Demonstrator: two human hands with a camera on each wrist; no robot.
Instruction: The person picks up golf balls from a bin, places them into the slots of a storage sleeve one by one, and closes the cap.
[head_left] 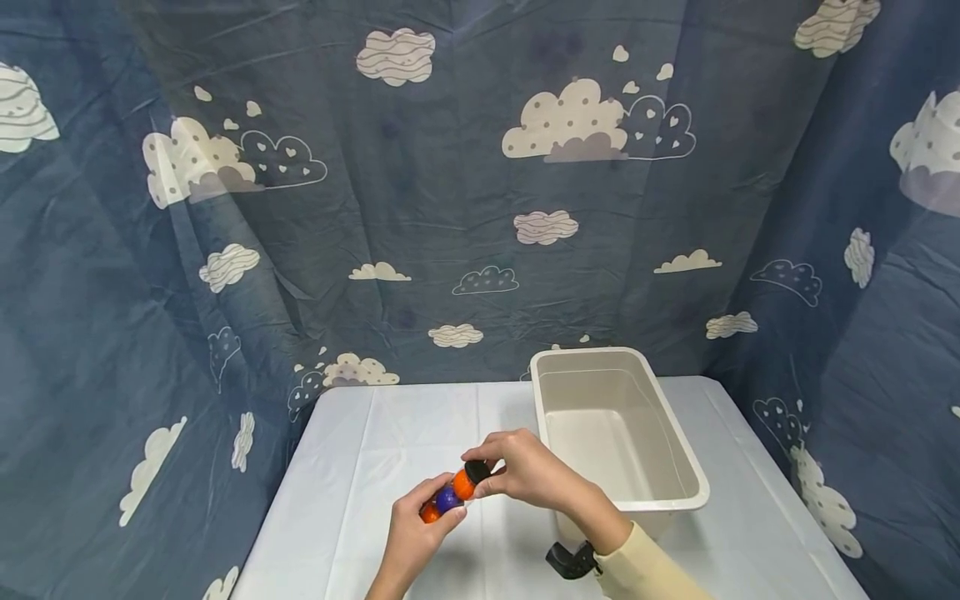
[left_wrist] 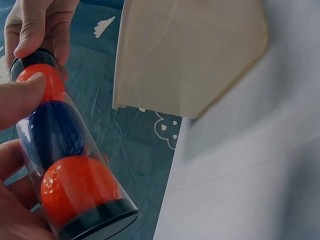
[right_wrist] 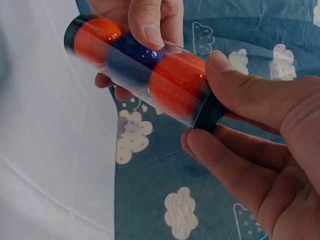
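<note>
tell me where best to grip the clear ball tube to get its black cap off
Hold the clear tube round its middle, as the left hand does, and pinch the black cap from the end with the right hand; the cap's narrow rim probably suits fingertips.

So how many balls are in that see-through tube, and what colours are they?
Orange balls: 2
Blue balls: 1
Total: 3 balls, in the clear tube with black end caps, which the left hand and the right hand hold above the table.
</note>
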